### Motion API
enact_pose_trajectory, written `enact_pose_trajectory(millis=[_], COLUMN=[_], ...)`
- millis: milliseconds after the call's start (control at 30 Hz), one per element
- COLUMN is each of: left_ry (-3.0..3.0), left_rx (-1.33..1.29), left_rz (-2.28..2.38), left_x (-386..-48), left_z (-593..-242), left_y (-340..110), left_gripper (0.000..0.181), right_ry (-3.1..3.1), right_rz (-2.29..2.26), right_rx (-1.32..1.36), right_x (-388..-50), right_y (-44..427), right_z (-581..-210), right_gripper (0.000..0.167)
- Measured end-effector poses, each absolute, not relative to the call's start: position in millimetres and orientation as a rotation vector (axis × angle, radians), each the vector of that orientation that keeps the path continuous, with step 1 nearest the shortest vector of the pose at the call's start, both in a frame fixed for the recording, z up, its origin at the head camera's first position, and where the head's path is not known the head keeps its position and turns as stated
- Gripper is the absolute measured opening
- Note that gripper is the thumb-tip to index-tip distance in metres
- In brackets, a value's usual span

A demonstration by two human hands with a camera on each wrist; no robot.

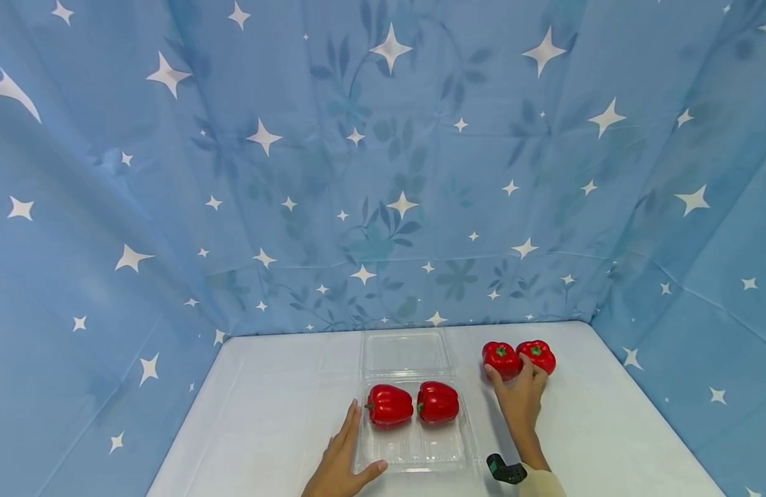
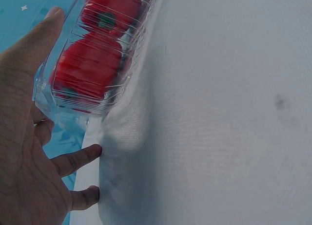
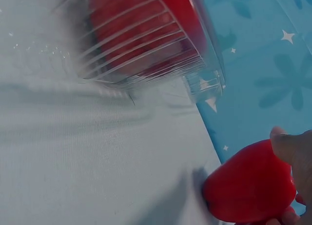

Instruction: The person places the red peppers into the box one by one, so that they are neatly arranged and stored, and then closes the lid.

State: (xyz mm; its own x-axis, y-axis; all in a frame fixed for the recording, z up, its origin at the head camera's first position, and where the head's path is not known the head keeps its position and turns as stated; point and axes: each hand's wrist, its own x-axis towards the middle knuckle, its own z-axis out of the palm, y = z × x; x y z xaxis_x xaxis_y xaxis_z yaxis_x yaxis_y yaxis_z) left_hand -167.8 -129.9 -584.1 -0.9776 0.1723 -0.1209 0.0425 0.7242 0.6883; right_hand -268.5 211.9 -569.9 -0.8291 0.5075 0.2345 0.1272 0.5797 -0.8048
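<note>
A red bell pepper (image 1: 498, 353), right of the clamshell container (image 1: 389, 452), is gripped between thumb and fingers by the right hand (image 1: 521, 400), presumably for security; beside it a second pepper (image 1: 540, 355) is set on the counter (image 1: 277, 393); the container, bearing two more peppers (image 1: 390, 405), is apparently steadied by the left hand (image 1: 342, 461), fingers apart.

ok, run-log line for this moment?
left hand: at clear container, left side | right hand: gripping left loose red pepper | right loose pepper: alongside | container: lid open, two red peppers inside
</note>
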Motion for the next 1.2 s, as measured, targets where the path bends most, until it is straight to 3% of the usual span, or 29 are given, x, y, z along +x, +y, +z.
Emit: enact_pose_trajectory(millis=[267,567,833,1200], left_ry=[2.772,2.764,2.761,2.766], left_rx=[0.219,0.213,0.229,0.233], left_rz=[1.113,1.128,1.121,1.105], left_x=[-167.3,-168.1,-167.9,-166.4], left_z=[-585.2,-586.5,-584.7,-580.9], left_y=[-130.5,-131.0,-131.0,-130.0], left_gripper=[0.107,0.107,0.106,0.106], right_ry=[-2.387,-2.372,-2.487,-2.555], right_rz=[1.127,1.093,0.882,0.805], right_rx=[-0.561,-0.524,-0.367,-0.299], right_x=[-272.8,-269.7,-272.6,-273.1], right_y=[208.0,207.0,209.3,211.9], right_z=[-569.3,-566.7,-562.3,-558.8], right_gripper=[0.08,0.062,0.068,0.053])
